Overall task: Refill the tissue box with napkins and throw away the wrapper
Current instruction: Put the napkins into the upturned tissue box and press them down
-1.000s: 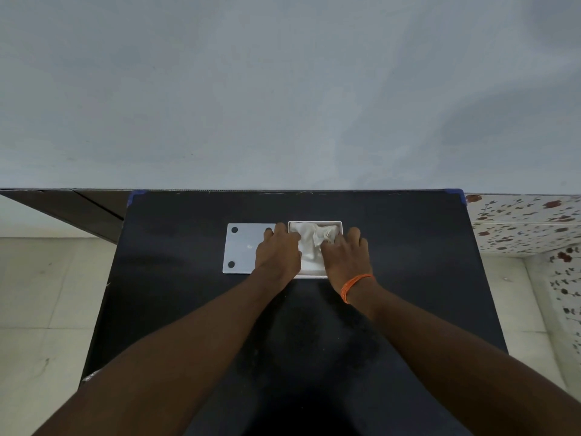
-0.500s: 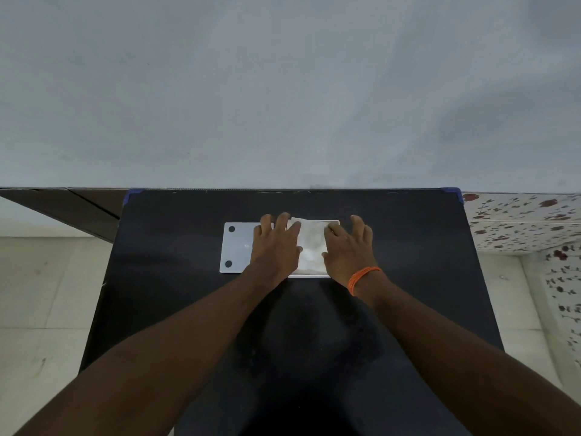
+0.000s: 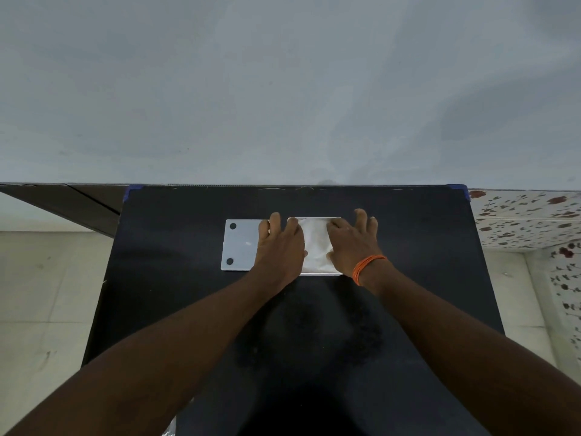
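Observation:
A white tissue box [image 3: 317,272] lies open on the black table [image 3: 176,278], filled with white napkins [image 3: 315,247] that lie flat inside it. My left hand [image 3: 279,247] rests palm-down on the box's left side, fingers spread. My right hand [image 3: 352,243], with an orange band at the wrist, presses flat on the box's right side. Left of the box lies its white lid panel [image 3: 240,247] with two dark round feet. No wrapper is clearly visible.
The table's far edge meets a grey wall [image 3: 283,89]. Pale floor tiles [image 3: 47,294] show to the left and a speckled tiled surface [image 3: 528,221] to the right. A bit of something shiny [image 3: 171,427] shows at the table's near left edge.
The napkins were bunched up a second ago; now they lie flattened in the box. Both hands have spread apart and moved outward to the box's sides, fingers extended.

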